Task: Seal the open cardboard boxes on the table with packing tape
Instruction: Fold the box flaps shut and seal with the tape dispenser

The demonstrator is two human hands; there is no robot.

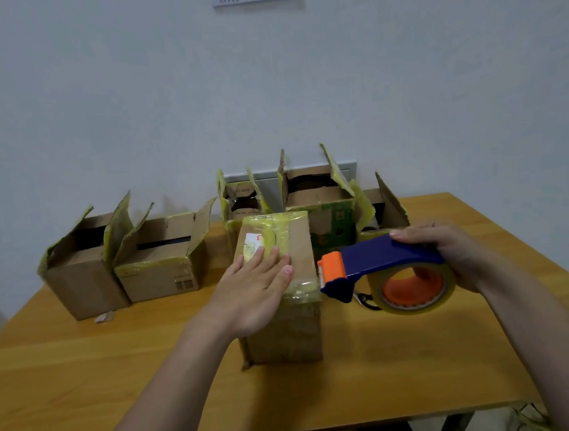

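Near the far left corner of the table (pixel 85 387) the leftmost open box (pixel 82 277) and the second open box (pixel 163 267) stand side by side, flaps up. At mid-table stands the closed box (pixel 286 332), with yellowish tape across its top. My left hand (pixel 252 290) lies flat on it, fingers straight. Along the far edge behind it stand the narrow open box (pixel 240 202), the green-fronted open box (pixel 319 195) and the last open box (pixel 384 206). My right hand (pixel 451 255) grips the blue tape dispenser (pixel 379 258), its orange nose just beside the closed box's right top edge and the tape roll (pixel 413 286) below.
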